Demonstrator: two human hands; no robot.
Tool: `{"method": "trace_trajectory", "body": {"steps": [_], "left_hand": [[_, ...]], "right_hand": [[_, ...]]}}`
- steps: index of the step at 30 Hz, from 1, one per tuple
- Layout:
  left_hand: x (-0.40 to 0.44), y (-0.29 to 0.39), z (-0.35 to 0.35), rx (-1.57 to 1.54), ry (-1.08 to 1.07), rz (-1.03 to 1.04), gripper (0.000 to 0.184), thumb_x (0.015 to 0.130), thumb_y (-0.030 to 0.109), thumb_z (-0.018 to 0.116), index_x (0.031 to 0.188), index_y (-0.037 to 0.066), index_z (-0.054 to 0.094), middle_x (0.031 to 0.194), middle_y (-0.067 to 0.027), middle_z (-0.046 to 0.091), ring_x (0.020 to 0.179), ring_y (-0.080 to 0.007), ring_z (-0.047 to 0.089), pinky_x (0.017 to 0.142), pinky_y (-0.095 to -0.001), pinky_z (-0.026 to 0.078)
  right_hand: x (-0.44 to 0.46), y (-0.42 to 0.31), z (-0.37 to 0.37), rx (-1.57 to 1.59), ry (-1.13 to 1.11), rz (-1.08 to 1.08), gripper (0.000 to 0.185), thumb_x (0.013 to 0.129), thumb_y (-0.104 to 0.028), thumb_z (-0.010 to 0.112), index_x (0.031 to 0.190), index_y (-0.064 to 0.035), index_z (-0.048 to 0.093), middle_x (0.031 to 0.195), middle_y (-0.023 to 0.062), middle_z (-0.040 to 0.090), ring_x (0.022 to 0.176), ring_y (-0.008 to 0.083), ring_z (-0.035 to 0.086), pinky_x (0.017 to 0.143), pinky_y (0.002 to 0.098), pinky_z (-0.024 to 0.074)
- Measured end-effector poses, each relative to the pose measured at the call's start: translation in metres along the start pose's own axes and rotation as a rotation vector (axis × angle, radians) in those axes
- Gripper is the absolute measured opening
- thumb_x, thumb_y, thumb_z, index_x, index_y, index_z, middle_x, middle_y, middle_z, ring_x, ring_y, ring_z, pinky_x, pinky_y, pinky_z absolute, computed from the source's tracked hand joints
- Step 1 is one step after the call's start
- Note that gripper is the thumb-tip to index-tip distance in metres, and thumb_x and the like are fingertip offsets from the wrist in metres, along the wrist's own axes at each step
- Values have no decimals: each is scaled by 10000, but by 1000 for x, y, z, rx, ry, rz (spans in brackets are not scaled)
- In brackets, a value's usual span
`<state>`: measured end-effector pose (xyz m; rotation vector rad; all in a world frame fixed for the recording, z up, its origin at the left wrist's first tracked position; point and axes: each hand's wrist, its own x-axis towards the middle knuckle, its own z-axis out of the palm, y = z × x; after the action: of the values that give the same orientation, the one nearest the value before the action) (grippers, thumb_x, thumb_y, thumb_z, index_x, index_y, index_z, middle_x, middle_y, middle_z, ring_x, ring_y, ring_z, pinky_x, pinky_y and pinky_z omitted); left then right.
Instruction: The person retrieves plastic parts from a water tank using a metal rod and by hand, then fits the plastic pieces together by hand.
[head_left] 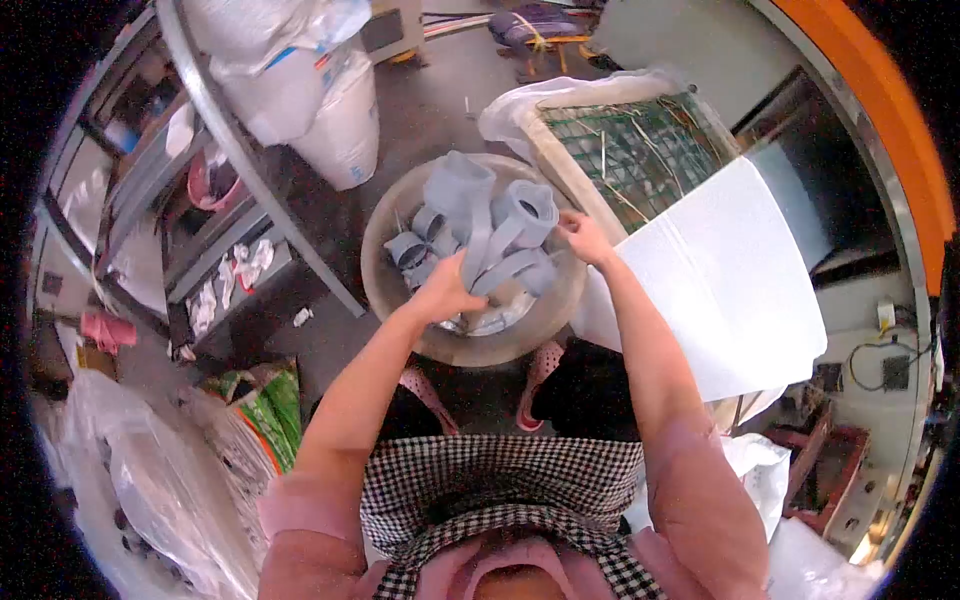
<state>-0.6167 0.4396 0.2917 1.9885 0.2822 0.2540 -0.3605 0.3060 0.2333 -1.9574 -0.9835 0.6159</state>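
Observation:
A round, dull tub [470, 348] stands in front of me, holding several grey moulded plastic parts [460, 180] with tubular ends and flat, strap-like pieces. My left hand [443, 293] reaches over the near side of the tub, its thumb spread away from its fingers. Those fingers touch the lower end of a long grey strip; their tips are partly hidden. At the tub's right rim is my right hand [585, 238], fingers drawn together beside a grey part with a round opening [538, 205]. Whatever lies between those fingers is too small to make out.
A crate lined with green mesh [640, 150] stands beyond the tub to the right, with a white sheet [720, 280] over its near end. White sacks [335, 130] and a metal-framed rack [250, 160] are on the left. Clear plastic bags [150, 480] lie lower left.

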Motion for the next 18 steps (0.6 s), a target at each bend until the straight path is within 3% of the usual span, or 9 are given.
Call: {"method": "trace_trajectory", "body": {"steps": [1,3,4,7,8,9,15,17,18], "left_hand": [[-2,7,-1,7,-41,-34,580,592,122,709,1115,-7,494,985,-147,599,909,-246,564,837,-327,422],[-7,6,-3,12,-100,-66,537,594,103,694,1088,-9,514,958,-128,607,873,-218,566,820,-311,424],[-9,2,-6,-53,-81,-80,497,599,89,682,1062,-9,528,933,-119,610,848,-202,562,803,-304,426],[-14,17,-9,-101,-10,-71,413,609,65,674,996,-12,553,876,-101,612,797,-165,554,764,-296,434],[-14,18,-13,3,-19,-97,406,611,60,676,991,-11,553,860,-97,611,792,-154,550,759,-294,436],[-14,19,-17,110,-26,-121,399,614,55,678,987,-9,552,844,-94,610,788,-142,546,753,-292,438],[-14,-12,-25,34,168,-65,364,651,115,707,962,-5,561,820,-109,617,739,-188,568,715,-319,457],[-12,-15,-29,113,235,10,353,674,123,700,974,2,560,832,-113,621,760,-208,586,724,-328,458],[-12,-8,-28,162,246,-75,339,680,99,681,984,10,560,834,-125,621,769,-220,590,731,-325,453]], "right_hand": [[2,4,-1,10,23,7,333,765,-273,637,963,-5,647,884,125,656,818,198,615,759,302,478],[8,8,-6,129,-524,164,308,786,-195,629,1022,2,619,931,74,639,791,159,599,734,290,468],[3,-16,-14,24,-603,221,295,783,-183,634,1017,-5,629,921,51,635,805,140,591,750,291,461],[-1,-25,-14,2,-670,59,326,772,-163,644,1056,-7,612,930,39,630,822,123,579,754,279,459],[-6,-28,-13,223,-684,78,395,758,-154,652,1116,-7,574,954,42,626,832,126,561,755,279,453],[-8,-23,-9,228,-673,72,395,758,-154,652,1116,-7,574,954,42,626,832,126,561,755,279,453],[-4,-22,14,-102,-687,-113,438,743,-171,622,1134,1,526,992,99,625,827,178,564,730,336,447],[-12,-26,19,-228,-648,-87,462,758,-197,596,1158,14,499,1006,114,615,855,194,565,749,336,435],[-18,-19,25,-186,-526,-76,444,769,-197,585,1149,20,506,1017,102,612,879,197,561,775,325,428]]}}
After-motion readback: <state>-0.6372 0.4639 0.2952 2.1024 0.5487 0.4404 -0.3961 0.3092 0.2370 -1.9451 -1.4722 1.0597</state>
